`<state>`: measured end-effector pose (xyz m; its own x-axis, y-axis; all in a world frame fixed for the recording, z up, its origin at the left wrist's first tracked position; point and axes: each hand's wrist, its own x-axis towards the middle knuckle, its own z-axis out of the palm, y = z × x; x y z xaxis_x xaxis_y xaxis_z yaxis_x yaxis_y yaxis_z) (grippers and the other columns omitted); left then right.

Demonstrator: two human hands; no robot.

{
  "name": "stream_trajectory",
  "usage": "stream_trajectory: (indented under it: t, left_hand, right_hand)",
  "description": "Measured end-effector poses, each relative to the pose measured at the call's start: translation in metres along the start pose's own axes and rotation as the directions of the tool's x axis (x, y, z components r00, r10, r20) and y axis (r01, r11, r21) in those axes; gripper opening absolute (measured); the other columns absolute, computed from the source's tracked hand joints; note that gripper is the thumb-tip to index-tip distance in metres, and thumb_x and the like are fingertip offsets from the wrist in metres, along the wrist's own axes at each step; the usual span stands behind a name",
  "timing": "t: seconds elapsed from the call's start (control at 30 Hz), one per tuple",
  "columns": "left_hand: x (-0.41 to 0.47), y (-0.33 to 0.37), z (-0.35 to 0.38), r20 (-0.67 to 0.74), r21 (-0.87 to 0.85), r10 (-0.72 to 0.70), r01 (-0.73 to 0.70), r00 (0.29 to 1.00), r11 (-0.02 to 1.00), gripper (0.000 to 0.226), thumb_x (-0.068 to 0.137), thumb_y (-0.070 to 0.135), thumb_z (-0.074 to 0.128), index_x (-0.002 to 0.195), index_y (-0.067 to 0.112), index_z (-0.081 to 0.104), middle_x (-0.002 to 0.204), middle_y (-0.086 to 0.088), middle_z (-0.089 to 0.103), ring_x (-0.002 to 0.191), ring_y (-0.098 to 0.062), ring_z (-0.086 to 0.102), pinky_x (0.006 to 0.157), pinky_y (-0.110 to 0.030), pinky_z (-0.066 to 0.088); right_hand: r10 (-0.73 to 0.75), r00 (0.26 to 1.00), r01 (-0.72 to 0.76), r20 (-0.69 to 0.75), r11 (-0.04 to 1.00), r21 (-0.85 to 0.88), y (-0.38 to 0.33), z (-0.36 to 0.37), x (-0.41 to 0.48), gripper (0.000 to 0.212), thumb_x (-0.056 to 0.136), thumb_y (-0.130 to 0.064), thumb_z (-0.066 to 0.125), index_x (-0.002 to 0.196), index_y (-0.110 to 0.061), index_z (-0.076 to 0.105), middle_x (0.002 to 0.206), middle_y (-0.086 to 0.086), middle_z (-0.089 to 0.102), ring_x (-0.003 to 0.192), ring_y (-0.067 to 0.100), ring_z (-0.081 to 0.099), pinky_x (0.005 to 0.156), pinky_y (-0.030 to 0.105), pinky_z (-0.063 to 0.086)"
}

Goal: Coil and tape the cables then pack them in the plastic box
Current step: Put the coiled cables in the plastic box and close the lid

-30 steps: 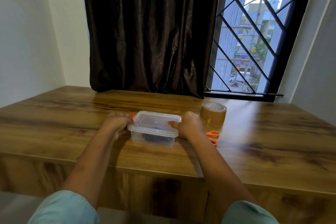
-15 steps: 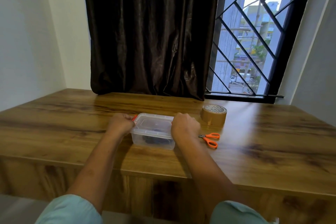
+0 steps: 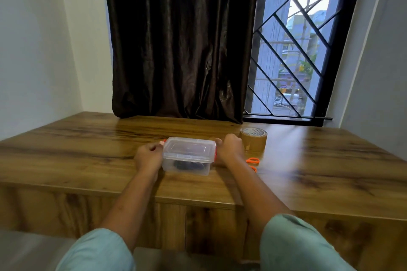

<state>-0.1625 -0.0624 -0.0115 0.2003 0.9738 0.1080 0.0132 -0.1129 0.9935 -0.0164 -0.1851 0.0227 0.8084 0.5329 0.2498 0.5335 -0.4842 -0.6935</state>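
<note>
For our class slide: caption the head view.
Both hands, left hand and right hand, press the plastic box shut.

Clear glossy plastic box, wood-grain table — slight sheen, satiny dark curtain

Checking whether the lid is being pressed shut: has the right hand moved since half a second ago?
Yes. The right hand slid off the lid to the box's right end, toward the tape roll.

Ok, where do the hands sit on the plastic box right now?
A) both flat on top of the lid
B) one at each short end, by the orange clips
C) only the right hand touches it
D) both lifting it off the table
B: the left hand and the right hand each press a short end of the lidded plastic box, which rests on the table.
</note>
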Motion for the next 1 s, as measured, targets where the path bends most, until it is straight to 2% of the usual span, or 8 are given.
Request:
stream_trajectory:
  t: [0.07,0.17,0.27,0.37,0.5,0.63,0.87,1.0]
  left_hand:
    - [-0.004,-0.001,-0.006,0.014,-0.033,-0.028,0.028,1.000,0.999,0.024,0.090,0.028,0.060,0.108,0.012,0.063,0.102,-0.009,0.064,0.093,-0.025,0.060,0.080,-0.041,0.053]
    - [-0.009,-0.001,-0.011,0.063,-0.067,-0.049,0.053,0.997,0.996,0.019,0.092,0.022,0.057,0.107,0.012,0.063,0.103,-0.011,0.063,0.094,-0.025,0.059,0.083,-0.042,0.052]
    - [-0.015,0.001,-0.010,0.082,-0.101,-0.072,0.080,0.994,0.992,0.021,0.092,0.016,0.056,0.111,0.008,0.061,0.105,-0.013,0.061,0.095,-0.027,0.059,0.085,-0.044,0.053]
    - [-0.021,0.007,-0.007,0.076,-0.079,-0.072,0.078,0.995,0.994,0.021,0.092,0.015,0.057,0.110,0.007,0.062,0.104,-0.012,0.062,0.092,-0.026,0.060,0.083,-0.042,0.054]
    - [-0.017,0.023,0.001,0.087,-0.062,-0.041,0.047,0.995,0.997,0.022,0.091,0.012,0.058,0.111,0.004,0.063,0.104,-0.013,0.064,0.095,-0.029,0.062,0.084,-0.044,0.054]
    - [0.003,0.036,0.016,0.099,-0.040,0.009,-0.005,0.995,0.999,0.020,0.090,0.012,0.058,0.110,0.008,0.063,0.102,-0.010,0.066,0.095,-0.028,0.063,0.087,-0.047,0.054]
    - [0.055,0.031,0.070,0.060,0.013,-0.018,0.017,0.998,1.000,0.012,0.088,0.011,0.061,0.099,0.010,0.065,0.108,-0.014,0.066,0.099,-0.029,0.062,0.090,-0.046,0.052]
    - [0.108,0.026,0.109,0.091,0.028,-0.017,0.015,0.996,0.999,0.008,0.089,0.010,0.060,0.093,0.013,0.066,0.099,-0.010,0.067,0.094,-0.026,0.063,0.088,-0.043,0.053]
  right_hand:
    - [0.046,0.999,-0.047,0.023,0.995,0.089,0.008,-0.006,-0.002,0.016,0.095,-0.018,0.054,0.095,-0.002,0.058,0.087,0.006,0.054,0.076,0.018,0.052,0.056,0.026,0.039]
    - [0.087,0.993,-0.104,0.075,0.963,0.249,0.017,-0.006,-0.010,0.014,0.092,-0.010,0.056,0.098,0.000,0.063,0.092,0.013,0.066,0.079,0.024,0.064,0.063,0.032,0.055]
    - [0.101,0.990,-0.127,0.095,0.935,0.330,0.023,-0.001,-0.021,0.011,0.091,-0.006,0.054,0.098,-0.003,0.063,0.094,0.014,0.067,0.076,0.021,0.065,0.052,0.024,0.047]
    - [0.101,0.986,-0.146,0.129,0.900,0.410,0.024,-0.005,-0.023,0.019,0.090,0.003,0.050,0.095,-0.004,0.066,0.093,0.014,0.067,0.077,0.023,0.063,0.052,0.024,0.047]
    - [0.100,0.975,-0.180,0.196,0.874,0.451,0.021,-0.018,-0.008,0.019,0.090,0.002,0.052,0.098,-0.004,0.068,0.091,0.014,0.069,0.082,0.026,0.065,0.075,0.038,0.058]
    - [0.101,0.973,-0.203,0.209,0.808,0.554,0.017,-0.022,0.021,0.023,0.091,0.002,0.051,0.106,-0.004,0.068,0.093,0.015,0.070,0.077,0.022,0.064,0.074,0.037,0.059]
    - [0.087,0.984,-0.152,0.157,0.867,0.475,0.013,-0.017,0.088,0.024,0.091,0.006,0.047,0.104,0.000,0.066,0.066,0.005,0.058,0.055,0.014,0.050,0.036,0.014,0.040]
    - [0.095,0.987,-0.137,0.131,0.919,0.370,0.019,0.003,0.152,0.023,0.088,-0.001,0.053,0.103,-0.002,0.070,0.087,0.012,0.065,0.079,0.024,0.057,0.064,0.031,0.049]
